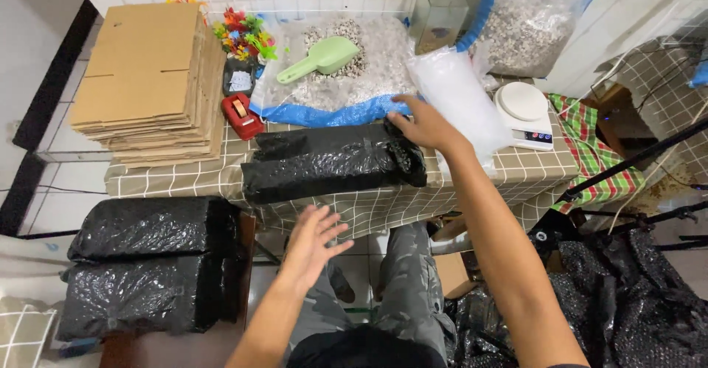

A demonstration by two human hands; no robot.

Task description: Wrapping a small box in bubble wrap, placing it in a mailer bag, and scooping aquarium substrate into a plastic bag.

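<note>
My right hand point(419, 123) reaches forward over the table, fingers spread, resting at the right end of two black plastic-wrapped bundles point(332, 160) and touching the edge of a clear plastic bag stack point(461, 95). My left hand point(313, 242) hovers open in the air below the table's front edge, above my lap, holding nothing. A green scoop point(323, 58) lies on a heap of pale gravel point(354, 51) spread on a blue-edged sheet behind the bundles.
Flat cardboard boxes point(147, 73) are stacked at left, with a red tape dispenser point(240, 113) and colourful plastic plants point(243, 35) beside them. A white scale point(525, 110) stands right. Two more black bundles point(147, 265) lie lower left; black wrap point(627, 301) lower right.
</note>
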